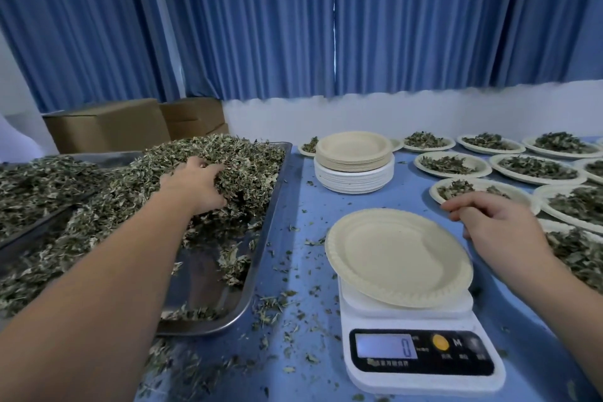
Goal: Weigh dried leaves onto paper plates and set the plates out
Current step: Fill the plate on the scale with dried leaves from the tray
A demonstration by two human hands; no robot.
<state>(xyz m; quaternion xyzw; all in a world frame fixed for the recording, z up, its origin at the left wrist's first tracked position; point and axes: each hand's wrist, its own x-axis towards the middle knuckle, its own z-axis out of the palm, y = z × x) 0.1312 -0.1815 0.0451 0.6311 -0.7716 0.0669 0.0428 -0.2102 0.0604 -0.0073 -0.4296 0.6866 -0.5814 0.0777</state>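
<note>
A second tray (pixel 36 192) of leaves is cut off at the left edge. Beside it, a heap of dried leaves (pixel 238 157) fills the far end of a steel tray (pixel 261 238) whose long side runs away from the person. The left hand (pixel 195 184) digs into that heap, fingers curled round a clump, their tips buried out of sight. Brown boxes (pixel 107 130) stand behind, partly hidden by the leaves.

The leaves are grey-green, crumpled and broken, and crumbs of them litter the blue bench (pixel 310 206). Farther back stands a stack of plates (pixel 354 170), tan ones on white.

Near the middle, an empty plate (pixel 398 258), tan, round and ridged at the rim, lies face up on a white scale (pixel 421 359), hiding most of its platform. The display reads 0; the button labels are too blurred to read.

The right hand (pixel 499 222) hangs just beside the plate's right rim, fingers loosely bent, holding nothing; whether the thumb touches the rim cannot be told. To its right, filled plates (pixel 453 165) lie in rows, the outermost cut off by the frame.
</note>
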